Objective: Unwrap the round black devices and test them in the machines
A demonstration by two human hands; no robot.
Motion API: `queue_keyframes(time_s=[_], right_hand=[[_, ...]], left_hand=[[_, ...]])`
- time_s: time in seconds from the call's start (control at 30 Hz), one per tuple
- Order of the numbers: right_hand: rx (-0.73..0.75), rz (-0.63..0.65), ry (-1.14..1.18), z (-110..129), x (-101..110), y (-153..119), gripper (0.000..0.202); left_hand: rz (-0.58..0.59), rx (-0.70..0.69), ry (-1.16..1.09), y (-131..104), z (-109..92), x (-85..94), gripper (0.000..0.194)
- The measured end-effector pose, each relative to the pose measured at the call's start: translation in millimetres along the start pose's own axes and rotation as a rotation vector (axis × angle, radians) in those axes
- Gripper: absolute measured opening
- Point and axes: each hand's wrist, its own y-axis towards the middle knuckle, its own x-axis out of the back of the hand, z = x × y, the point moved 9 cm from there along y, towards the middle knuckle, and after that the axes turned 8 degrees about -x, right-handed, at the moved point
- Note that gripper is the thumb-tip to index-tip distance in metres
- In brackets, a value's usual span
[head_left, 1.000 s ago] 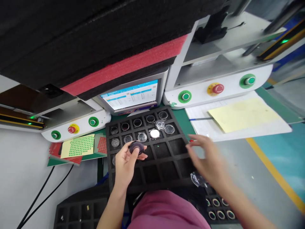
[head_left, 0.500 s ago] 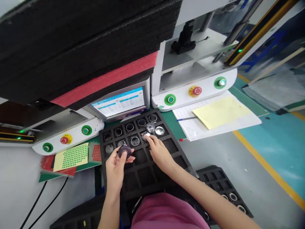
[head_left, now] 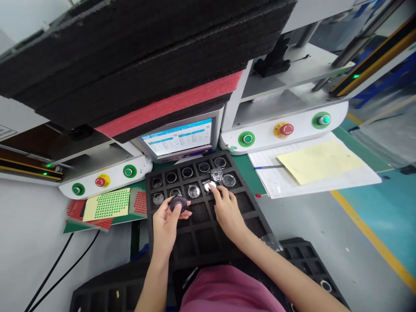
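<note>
Over a black foam tray [head_left: 206,241] beneath both grips, holding a dark disc [head_left: 176,200] in left hand [head_left: 164,227]. Touching a shiny round piece [head_left: 208,186] with right hand [head_left: 229,215]; cannot tell if pinched

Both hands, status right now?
Left hand: closed, holding a dark round part.
Right hand: fingertips at a bright round part in the tray; grip cannot be told.

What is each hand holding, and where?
The left hand grips a dark disc, thumb on its face. The right hand touches a shiny round piece; hold unclear.
</note>
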Motion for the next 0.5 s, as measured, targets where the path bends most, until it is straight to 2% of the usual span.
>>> queue_keyframes(time_s=[0.17, 0.33, 0.43, 0.5], right_hand=[[-0.012, -0.026, 0.011, -2.8, 0.9, -0.8, 0.066], [0.029, -0.063, 0.085, 6.0, 6.9, 0.9, 0.062], [0.022, -0.114, 0.168, -4.7, 31.9, -3.2, 0.052], [-0.018, -0.172, 0.223, -27.9, 59.9, -11.3, 0.042]], left_hand=[[0.018, 0.000, -0.002, -0.8, 2.6, -1.0, 0.040], [0.030, 0.001, -0.009, -1.4, 1.1, -7.5, 0.042], [0.031, -0.004, 0.004, -2.6, -1.6, -7.9, 0.042], [0.028, -0.009, 0.011, -2.9, -2.5, -6.7, 0.041]])
